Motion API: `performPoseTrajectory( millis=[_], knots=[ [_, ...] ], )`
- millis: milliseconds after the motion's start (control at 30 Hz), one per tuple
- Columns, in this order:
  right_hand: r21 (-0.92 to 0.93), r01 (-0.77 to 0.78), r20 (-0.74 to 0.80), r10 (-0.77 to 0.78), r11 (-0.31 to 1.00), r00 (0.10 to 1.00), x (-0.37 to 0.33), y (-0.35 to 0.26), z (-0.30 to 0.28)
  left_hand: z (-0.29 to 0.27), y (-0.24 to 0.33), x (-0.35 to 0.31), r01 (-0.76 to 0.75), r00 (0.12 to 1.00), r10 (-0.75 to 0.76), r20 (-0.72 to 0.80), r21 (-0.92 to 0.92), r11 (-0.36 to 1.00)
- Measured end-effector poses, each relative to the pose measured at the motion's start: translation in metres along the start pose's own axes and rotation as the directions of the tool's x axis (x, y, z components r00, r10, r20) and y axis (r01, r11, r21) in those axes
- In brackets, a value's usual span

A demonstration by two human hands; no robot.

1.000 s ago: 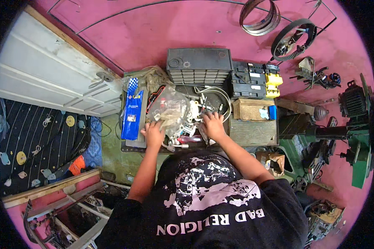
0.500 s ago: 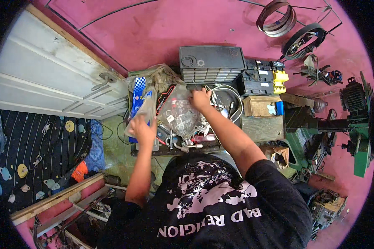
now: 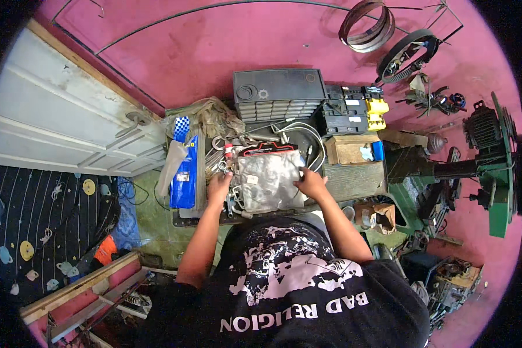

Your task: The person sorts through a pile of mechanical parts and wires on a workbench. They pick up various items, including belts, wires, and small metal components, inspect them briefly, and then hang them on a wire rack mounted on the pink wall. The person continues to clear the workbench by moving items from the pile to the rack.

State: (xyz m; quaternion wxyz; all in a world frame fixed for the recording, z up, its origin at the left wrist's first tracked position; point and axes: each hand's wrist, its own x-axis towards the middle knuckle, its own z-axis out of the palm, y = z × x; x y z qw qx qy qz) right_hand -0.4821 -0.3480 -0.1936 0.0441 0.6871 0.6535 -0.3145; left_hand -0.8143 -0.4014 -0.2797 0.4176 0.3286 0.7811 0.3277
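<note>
A flat clear plastic bag (image 3: 269, 182) with a black-and-red header strip (image 3: 268, 149) lies at the middle of the cluttered bench, header at the far end. My right hand (image 3: 312, 184) is closed on its right edge, thumb and fingers pinched. Close to the bag's left side is my left hand (image 3: 218, 188), its fingers drawn together beside a metal ring-shaped piece; what they hold is hidden. Just beyond sits a small red-capped item (image 3: 228, 152). Metal parts (image 3: 236, 197) show between my left hand and the bag.
At the left, a blue packet (image 3: 183, 180) lies beside a frosted plastic sleeve (image 3: 169, 168). Behind the bag stand a drawer cabinet (image 3: 279, 87) and black batteries (image 3: 343, 120). Pale cables (image 3: 316, 136) loop near an open cardboard box (image 3: 350, 149). A green machine (image 3: 499, 200) stands at right.
The bag was crumpled and slanted; now it lies flatter with its header across the far end. My left hand has moved right, away from the sleeve, and my right hand has come nearer.
</note>
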Motion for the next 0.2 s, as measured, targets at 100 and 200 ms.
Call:
performPoseTrajectory(
  millis=[100,200],
  knots=[
    [0.017,0.027,-0.037,-0.027,0.999,0.999,0.011,0.023,-0.002,0.002,0.033,0.005,-0.09,0.995,0.095,-0.02,0.176,0.98],
    [0.105,0.108,-0.054,-0.103,0.989,0.993,0.042,0.049,0.021,0.015,0.046,0.005,-0.264,0.954,0.292,-0.073,0.264,0.928]
  ],
)
